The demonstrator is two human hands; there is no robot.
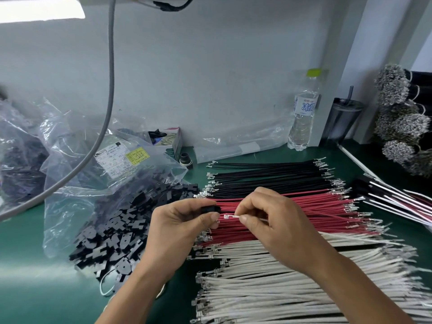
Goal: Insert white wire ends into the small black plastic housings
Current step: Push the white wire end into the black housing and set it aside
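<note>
My left hand (180, 226) grips a small black plastic housing (210, 209) between thumb and fingers, above the red wires. My right hand (273, 218) pinches a white wire (233, 217) near its metal terminal, whose tip points left at the housing, a short gap away. The wire trails right under my palm. A pile of loose black housings (117, 228) spills from a clear bag on the left. Rows of white wires (280, 277) lie at the front right.
Red wires (327, 206) and black wires (268, 176) lie in rows behind the white ones on the green mat (23, 288). Plastic bags (35, 148), a small box (173, 141), a water bottle (304, 113) and a dark cup (343, 122) stand by the wall. Wire bundles (402, 127) are stacked at right.
</note>
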